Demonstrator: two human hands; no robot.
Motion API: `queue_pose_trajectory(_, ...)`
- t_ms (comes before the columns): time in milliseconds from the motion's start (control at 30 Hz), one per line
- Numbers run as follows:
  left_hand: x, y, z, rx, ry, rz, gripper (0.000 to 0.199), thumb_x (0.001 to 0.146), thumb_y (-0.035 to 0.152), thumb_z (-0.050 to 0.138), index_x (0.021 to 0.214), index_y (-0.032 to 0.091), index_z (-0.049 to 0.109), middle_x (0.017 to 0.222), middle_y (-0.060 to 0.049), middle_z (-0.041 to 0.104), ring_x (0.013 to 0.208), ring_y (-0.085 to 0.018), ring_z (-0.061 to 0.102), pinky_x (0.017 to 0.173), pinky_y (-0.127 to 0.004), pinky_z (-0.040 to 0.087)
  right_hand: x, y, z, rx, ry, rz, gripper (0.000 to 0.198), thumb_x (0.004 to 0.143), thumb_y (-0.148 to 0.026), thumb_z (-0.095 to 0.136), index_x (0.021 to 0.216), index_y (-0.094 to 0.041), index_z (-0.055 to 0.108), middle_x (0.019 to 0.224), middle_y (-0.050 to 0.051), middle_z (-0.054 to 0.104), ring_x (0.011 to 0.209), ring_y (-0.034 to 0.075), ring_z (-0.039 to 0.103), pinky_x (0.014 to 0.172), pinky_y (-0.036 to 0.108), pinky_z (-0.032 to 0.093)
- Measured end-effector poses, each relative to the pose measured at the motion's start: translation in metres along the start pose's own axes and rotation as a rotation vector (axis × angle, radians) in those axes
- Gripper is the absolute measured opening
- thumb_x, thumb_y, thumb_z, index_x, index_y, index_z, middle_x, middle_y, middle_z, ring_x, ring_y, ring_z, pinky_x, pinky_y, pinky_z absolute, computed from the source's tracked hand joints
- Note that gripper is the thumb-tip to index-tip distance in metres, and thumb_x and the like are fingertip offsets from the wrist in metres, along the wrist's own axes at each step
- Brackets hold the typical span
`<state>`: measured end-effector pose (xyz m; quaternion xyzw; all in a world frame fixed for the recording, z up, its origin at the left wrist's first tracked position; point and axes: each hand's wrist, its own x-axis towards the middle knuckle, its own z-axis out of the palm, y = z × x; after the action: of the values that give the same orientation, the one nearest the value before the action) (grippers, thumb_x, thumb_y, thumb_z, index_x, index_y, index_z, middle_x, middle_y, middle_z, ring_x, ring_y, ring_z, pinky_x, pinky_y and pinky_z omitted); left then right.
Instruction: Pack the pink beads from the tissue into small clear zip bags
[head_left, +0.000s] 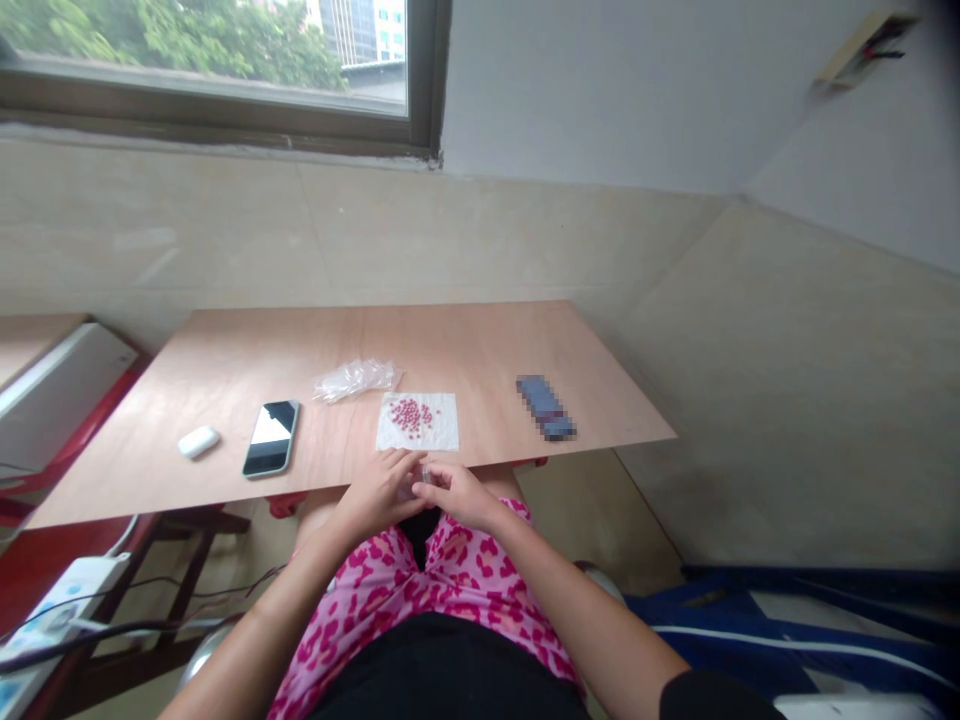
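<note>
My left hand (382, 490) and my right hand (454, 492) meet at the near edge of the wooden table (465, 350), fingertips together around something small that I cannot make out. Just beyond them lies a white paper sheet (442, 432) with a pile of several small pink beads (410, 414) on it. A crumpled clear plastic bag (356, 379) lies behind the sheet to the left.
A black-screened phone (271, 437) and a small white case (198, 441) lie on the table's left. A blurred dark object (546, 407) lies at the right. A white power strip with cables (64, 600) sits below left. Walls and a window bound the table.
</note>
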<state>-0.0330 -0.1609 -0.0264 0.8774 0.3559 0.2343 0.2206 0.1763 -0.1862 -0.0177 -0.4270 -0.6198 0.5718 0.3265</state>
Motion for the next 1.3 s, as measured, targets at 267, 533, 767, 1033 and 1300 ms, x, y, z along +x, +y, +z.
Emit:
queue_pose_trajectory(267, 0.002, -0.004, -0.002, -0.015, -0.001, -0.02, 0.039, 0.089, 0.026, 0.073, 0.127, 0.024, 0.062, 0.114, -0.011, 0.068, 0.103, -0.03, 0.066, 0.089, -0.045, 0.054, 0.002, -0.001, 0.006, -0.122, 0.039, -0.086, 0.022, 0.091, -0.035, 0.075, 0.108, -0.02, 0.074, 0.111, 0.006, 0.072, 0.102, 0.023, 0.067, 0.091, 0.035, 0.053)
queue_pose_trajectory(533, 0.003, -0.019, -0.005, 0.021, 0.095, -0.171, 0.038, 0.096, 0.044, 0.068, 0.124, 0.019, 0.065, 0.114, -0.014, 0.071, 0.103, -0.032, 0.069, 0.089, -0.046, 0.055, 0.042, 0.035, -0.04, -0.178, 0.35, 0.029, 0.036, 0.098, -0.048, 0.061, 0.105, -0.015, 0.074, 0.096, 0.009, 0.075, 0.085, 0.021, 0.07, 0.077, 0.032, 0.057)
queue_pose_trajectory(767, 0.003, -0.03, -0.004, 0.014, 0.181, -0.245, 0.035, 0.093, 0.042, 0.07, 0.12, 0.02, 0.067, 0.112, -0.013, 0.07, 0.105, -0.033, 0.068, 0.093, -0.049, 0.055, 0.103, 0.042, -0.063, -0.596, 0.399, -0.039, 0.019, 0.088, -0.016, 0.065, 0.104, -0.016, 0.075, 0.107, 0.01, 0.073, 0.09, 0.02, 0.066, 0.094, 0.035, 0.053)
queue_pose_trajectory(1033, 0.01, -0.041, -0.002, -0.147, 0.281, -0.331, 0.045, 0.091, 0.035, 0.071, 0.133, 0.023, 0.057, 0.129, -0.013, 0.068, 0.123, -0.033, 0.065, 0.106, -0.053, 0.052, 0.11, 0.048, -0.067, -0.452, 0.467, -0.028, 0.013, 0.087, -0.027, 0.065, 0.086, -0.018, 0.073, 0.093, 0.009, 0.073, 0.083, 0.022, 0.066, 0.087, 0.036, 0.054)
queue_pose_trajectory(1300, 0.013, -0.038, 0.0, -0.265, 0.316, -0.371, 0.045, 0.093, 0.035, 0.07, 0.132, 0.021, 0.052, 0.132, -0.014, 0.064, 0.124, -0.03, 0.063, 0.109, -0.05, 0.05, 0.103, 0.014, -0.039, -0.161, 0.254, -0.057, 0.032, 0.092, -0.046, 0.066, 0.1, -0.017, 0.077, 0.087, 0.006, 0.075, 0.074, 0.018, 0.067, 0.065, 0.027, 0.053)
